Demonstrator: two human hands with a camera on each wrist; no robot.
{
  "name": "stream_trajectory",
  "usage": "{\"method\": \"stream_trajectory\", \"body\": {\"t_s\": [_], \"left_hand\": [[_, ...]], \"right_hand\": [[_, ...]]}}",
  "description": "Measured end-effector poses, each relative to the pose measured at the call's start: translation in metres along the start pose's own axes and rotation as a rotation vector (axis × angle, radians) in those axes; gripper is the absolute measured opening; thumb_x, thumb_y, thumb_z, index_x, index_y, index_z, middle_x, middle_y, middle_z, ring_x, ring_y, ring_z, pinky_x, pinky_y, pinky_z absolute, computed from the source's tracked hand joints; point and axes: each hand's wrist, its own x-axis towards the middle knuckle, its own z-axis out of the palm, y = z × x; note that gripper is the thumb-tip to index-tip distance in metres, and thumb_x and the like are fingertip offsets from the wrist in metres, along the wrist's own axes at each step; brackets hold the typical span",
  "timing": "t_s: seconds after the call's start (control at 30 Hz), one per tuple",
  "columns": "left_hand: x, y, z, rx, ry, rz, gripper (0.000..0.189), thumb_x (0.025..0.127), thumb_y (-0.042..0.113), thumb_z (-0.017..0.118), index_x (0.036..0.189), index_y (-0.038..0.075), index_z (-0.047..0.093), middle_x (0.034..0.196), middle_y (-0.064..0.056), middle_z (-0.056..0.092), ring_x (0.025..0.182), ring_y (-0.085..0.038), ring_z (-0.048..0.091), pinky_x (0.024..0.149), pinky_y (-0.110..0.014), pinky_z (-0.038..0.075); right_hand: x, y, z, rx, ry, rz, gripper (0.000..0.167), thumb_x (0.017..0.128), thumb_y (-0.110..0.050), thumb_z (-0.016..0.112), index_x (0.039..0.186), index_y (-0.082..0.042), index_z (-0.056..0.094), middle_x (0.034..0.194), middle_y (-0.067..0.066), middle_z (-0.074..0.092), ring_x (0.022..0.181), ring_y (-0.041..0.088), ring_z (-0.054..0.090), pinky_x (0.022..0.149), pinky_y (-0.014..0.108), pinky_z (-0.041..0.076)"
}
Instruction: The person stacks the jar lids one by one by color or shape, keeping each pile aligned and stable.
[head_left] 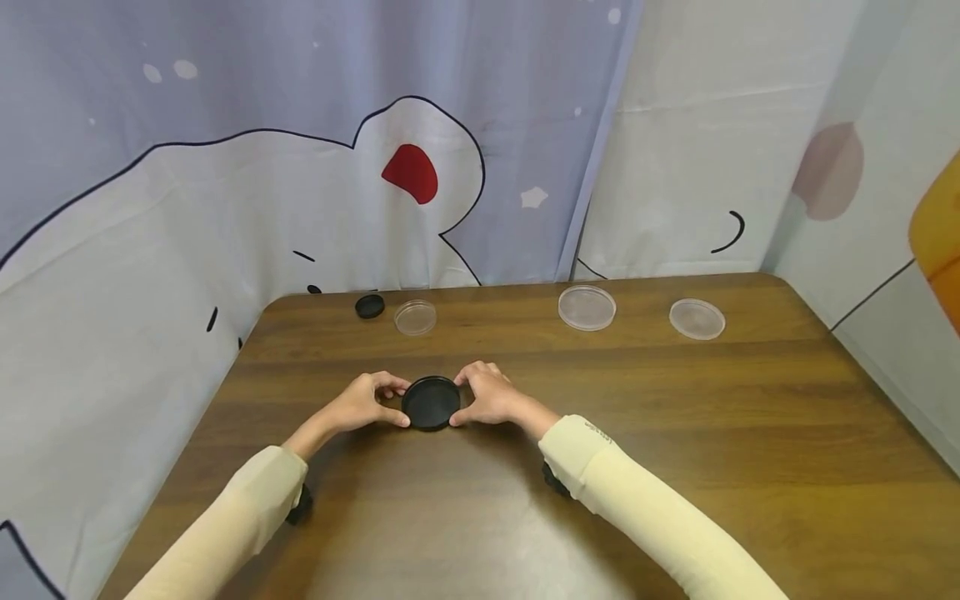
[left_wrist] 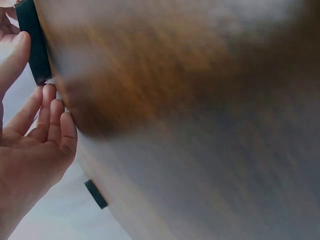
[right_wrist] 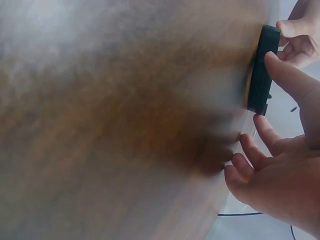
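Note:
A black, shallow round dish (head_left: 431, 404) with a raised rim lies at the middle of the wooden table, between both hands. My left hand (head_left: 358, 403) grips its left side, thumb at the near edge and fingers toward the far edge. On the opposite side my right hand (head_left: 491, 397) holds the rim between thumb and fingertips. In the left wrist view the dish (left_wrist: 35, 45) appears edge-on beside the left hand (left_wrist: 37, 145). The right wrist view shows the dish's dark side wall (right_wrist: 262, 72), with the right thumb against it.
Toward the table's back edge are a smaller black round dish (head_left: 370, 306) and a clear round dish (head_left: 416, 318) beside it. Two more clear dishes, one (head_left: 587, 308) right of centre and another (head_left: 697, 320) farther right, also lie there. A printed curtain (head_left: 315, 208) hangs behind.

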Motion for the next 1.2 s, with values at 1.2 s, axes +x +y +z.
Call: {"method": "stream_trajectory", "body": {"t_s": [1.2], "left_hand": [[-0.007, -0.007, -0.067, -0.098, 0.008, -0.11, 0.081, 0.082, 0.023, 0.078, 0.148, 0.0, 0.036, 0.15, -0.028, 0.038, 0.137, -0.047, 0.037, 0.111, -0.061, 0.033]], "right_hand": [[0.016, 0.011, -0.028, 0.261, -0.073, -0.005, 0.08, 0.085, -0.025, 0.075, 0.15, -0.004, 0.033, 0.153, 0.016, 0.041, 0.144, 0.032, 0.035, 0.118, 0.046, 0.031]]}}
